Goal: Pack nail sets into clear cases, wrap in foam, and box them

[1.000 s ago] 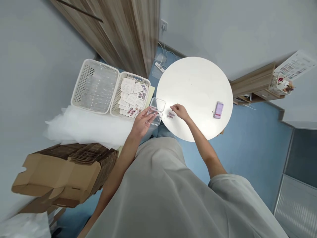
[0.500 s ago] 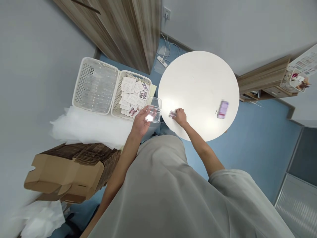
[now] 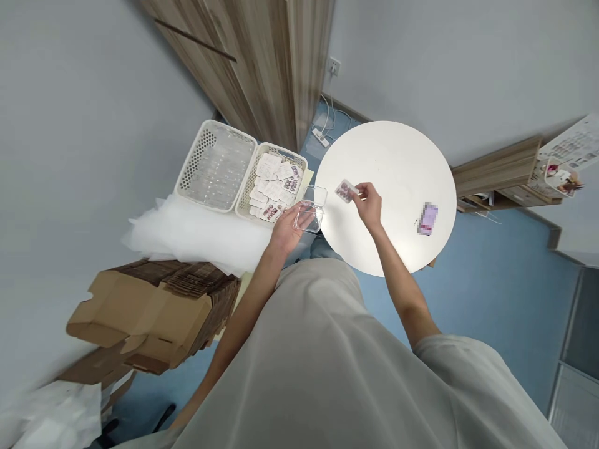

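Observation:
My left hand (image 3: 286, 231) is closed on the edge of a clear plastic case (image 3: 309, 219), its hinged lid raised on the far side. The case is held beside the near left edge of the round white table (image 3: 397, 162). In my right hand (image 3: 370, 207), between thumb and fingers, is a small white card (image 3: 344, 191) with dark reddish shapes on it. The card is above the tabletop, to the right of the case and apart from it. Similar cards (image 3: 270, 188) fill a white basket (image 3: 239, 202) left of my left hand.
A second white basket (image 3: 183, 167) holds many clear cases. White foam sheeting (image 3: 201, 234) lies in front, with folded brown cardboard boxes (image 3: 150, 318) nearer me. A blurred purple object (image 3: 427, 218) rests at the table's right. A power strip (image 3: 321, 138) lies on the floor.
My right hand has lifted the card off the tabletop and moved it farther from me. The left hand still holds the case. The whole view has shifted somewhat.

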A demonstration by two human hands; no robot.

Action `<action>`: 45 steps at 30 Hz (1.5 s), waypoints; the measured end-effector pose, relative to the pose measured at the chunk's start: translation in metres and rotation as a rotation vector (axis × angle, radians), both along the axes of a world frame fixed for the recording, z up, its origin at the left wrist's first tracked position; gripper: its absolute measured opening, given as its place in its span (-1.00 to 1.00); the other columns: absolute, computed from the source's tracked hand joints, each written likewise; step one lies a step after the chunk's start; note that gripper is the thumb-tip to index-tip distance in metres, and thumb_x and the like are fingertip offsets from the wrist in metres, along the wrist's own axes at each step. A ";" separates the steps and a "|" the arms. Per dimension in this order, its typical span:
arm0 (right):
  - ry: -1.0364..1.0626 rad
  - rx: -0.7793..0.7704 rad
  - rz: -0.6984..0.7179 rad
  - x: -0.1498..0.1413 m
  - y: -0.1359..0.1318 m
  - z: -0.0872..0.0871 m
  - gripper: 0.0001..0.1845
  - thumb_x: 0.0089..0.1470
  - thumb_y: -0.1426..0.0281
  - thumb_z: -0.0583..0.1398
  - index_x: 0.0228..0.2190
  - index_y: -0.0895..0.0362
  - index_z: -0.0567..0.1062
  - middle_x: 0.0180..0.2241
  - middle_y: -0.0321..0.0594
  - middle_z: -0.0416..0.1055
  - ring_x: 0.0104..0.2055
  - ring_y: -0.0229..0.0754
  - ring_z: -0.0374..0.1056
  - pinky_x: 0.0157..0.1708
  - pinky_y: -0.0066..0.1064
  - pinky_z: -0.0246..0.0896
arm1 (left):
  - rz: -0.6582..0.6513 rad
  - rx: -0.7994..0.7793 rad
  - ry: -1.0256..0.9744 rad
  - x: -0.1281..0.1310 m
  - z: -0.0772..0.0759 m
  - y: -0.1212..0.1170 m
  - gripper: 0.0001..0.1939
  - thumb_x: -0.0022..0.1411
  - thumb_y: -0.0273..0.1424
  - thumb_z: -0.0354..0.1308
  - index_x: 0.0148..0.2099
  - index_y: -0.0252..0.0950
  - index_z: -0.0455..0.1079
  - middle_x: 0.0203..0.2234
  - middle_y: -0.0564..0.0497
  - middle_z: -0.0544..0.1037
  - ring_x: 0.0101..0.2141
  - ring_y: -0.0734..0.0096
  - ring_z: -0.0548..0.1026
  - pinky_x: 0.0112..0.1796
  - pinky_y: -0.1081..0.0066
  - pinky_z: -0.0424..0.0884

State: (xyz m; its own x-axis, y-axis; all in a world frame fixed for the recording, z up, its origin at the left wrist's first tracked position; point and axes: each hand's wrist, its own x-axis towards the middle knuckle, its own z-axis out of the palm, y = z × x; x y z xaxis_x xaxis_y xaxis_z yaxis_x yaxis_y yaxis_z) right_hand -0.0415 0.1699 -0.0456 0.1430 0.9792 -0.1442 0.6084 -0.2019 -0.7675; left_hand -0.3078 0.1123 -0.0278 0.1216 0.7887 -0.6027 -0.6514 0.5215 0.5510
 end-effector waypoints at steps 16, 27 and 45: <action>0.127 0.040 0.387 -0.100 -0.064 0.090 -0.70 0.27 0.08 0.32 -0.11 0.01 0.56 -0.18 -0.21 0.59 -0.15 -0.04 0.46 -0.08 -0.25 0.36 | 0.070 0.128 -0.091 -0.016 0.016 -0.032 -0.74 0.42 -0.34 0.30 0.11 -0.27 0.55 0.10 -0.10 0.68 0.26 0.15 0.54 0.25 0.24 0.48; -0.112 0.152 0.467 -0.115 -0.088 0.085 -0.73 0.40 0.16 0.23 -0.03 0.05 0.57 0.01 -0.12 0.50 -0.20 -0.13 0.43 -0.15 -0.30 0.36 | 0.069 0.187 -0.153 -0.028 0.020 -0.042 -0.78 0.48 -0.40 0.20 0.09 -0.29 0.58 0.04 -0.09 0.70 0.11 0.21 0.64 0.05 0.34 0.57; -0.121 0.237 0.342 -0.104 -0.055 0.067 -0.54 0.43 -0.03 0.20 -0.02 0.05 0.65 -0.09 -0.14 0.48 -0.22 -0.15 0.41 -0.14 -0.30 0.37 | 0.032 0.211 -0.092 -0.021 0.015 -0.031 -0.73 0.47 -0.36 0.20 0.14 -0.26 0.57 0.17 -0.10 0.65 0.24 0.14 0.55 0.18 0.25 0.52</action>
State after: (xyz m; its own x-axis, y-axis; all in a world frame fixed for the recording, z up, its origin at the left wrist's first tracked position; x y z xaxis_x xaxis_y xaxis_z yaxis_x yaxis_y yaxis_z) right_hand -0.1454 0.1147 0.0215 -0.1934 0.9771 0.0884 0.6977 0.2004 -0.6878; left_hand -0.3290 0.0815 -0.0127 0.1409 0.9003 -0.4118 -0.7183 0.3792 0.5833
